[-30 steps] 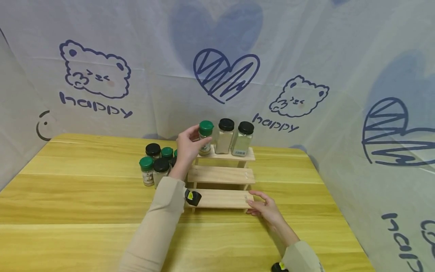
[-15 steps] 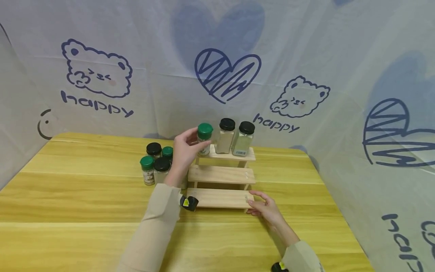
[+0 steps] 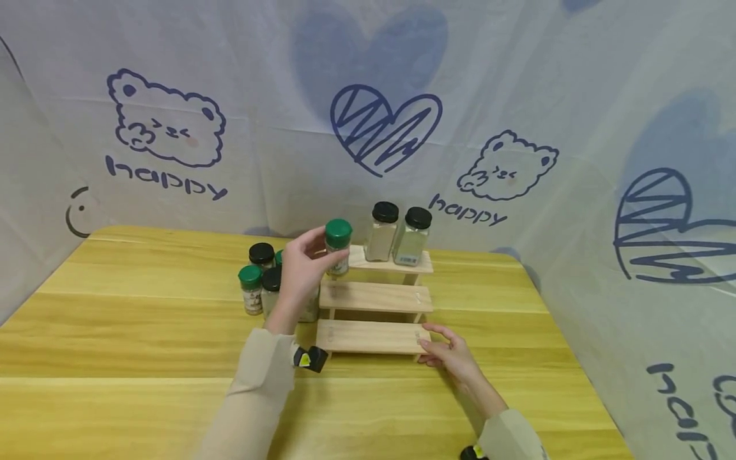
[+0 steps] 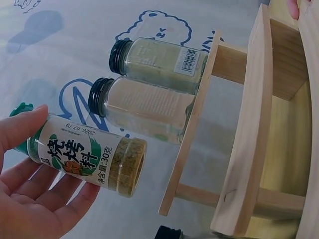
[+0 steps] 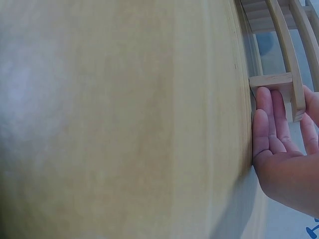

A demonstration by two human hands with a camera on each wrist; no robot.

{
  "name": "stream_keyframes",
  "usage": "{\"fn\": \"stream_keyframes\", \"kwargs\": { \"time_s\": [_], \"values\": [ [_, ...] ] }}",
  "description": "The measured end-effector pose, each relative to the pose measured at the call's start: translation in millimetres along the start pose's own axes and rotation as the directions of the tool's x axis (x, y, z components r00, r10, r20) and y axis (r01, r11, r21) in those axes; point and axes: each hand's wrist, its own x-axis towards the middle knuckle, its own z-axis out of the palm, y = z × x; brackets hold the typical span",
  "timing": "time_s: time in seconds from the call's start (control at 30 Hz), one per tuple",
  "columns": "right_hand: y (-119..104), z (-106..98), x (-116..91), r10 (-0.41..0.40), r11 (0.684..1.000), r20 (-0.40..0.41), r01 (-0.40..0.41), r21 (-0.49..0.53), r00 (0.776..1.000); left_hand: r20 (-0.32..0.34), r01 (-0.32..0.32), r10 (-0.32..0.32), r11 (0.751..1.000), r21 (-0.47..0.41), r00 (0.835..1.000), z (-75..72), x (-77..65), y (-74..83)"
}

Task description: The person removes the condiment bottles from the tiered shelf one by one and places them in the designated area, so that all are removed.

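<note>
My left hand (image 3: 301, 265) holds a small spice jar (image 3: 338, 246) with a green cap, thumb on one side and fingers on the other. In the left wrist view the spice jar (image 4: 87, 152) shows a label and brown seasoning, and its base is apart from the top shelf. A three-step wooden spice rack (image 3: 376, 297) stands on the table. My right hand (image 3: 454, 358) grips the right end of its lowest step; in the right wrist view, fingers of this hand (image 5: 284, 144) lie against the rack's leg. Two black-capped jars (image 3: 381, 236) stand on the top step.
Left of the rack, several more jars (image 3: 251, 291) with green or black caps stand close together, partly hidden by my left hand and forearm. A printed cloth (image 3: 276, 160) hangs behind the wooden table (image 3: 144, 332).
My left hand has moved the green-capped spice jar left and towards me, away from the two black-capped jars on the top step. The right hand stays at the rack's end.
</note>
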Motion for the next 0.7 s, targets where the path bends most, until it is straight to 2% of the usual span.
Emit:
{"fn": "stream_keyframes", "kwargs": {
  "time_s": [0.1, 0.33, 0.7],
  "values": [
    [1.1, -0.9, 0.2, -0.002, 1.000, 0.000, 0.002, 0.001, 1.000, -0.002, 0.012, -0.012, 1.000, 0.003, 1.000, -3.0, -4.4, -0.7],
    [1.1, 0.2, 0.5, 0.008, 1.000, -0.007, -0.008, 0.000, 1.000, -0.005, -0.005, 0.005, 1.000, 0.017, 1.000, -9.3, -12.9, -2.6],
    [1.3, 0.5, 2.3, 0.003, 1.000, -0.017, -0.002, 0.010, 1.000, -0.020, 0.016, -0.016, 1.000, -0.007, 1.000, -14.3, -22.4, -6.8]
  ]
}}
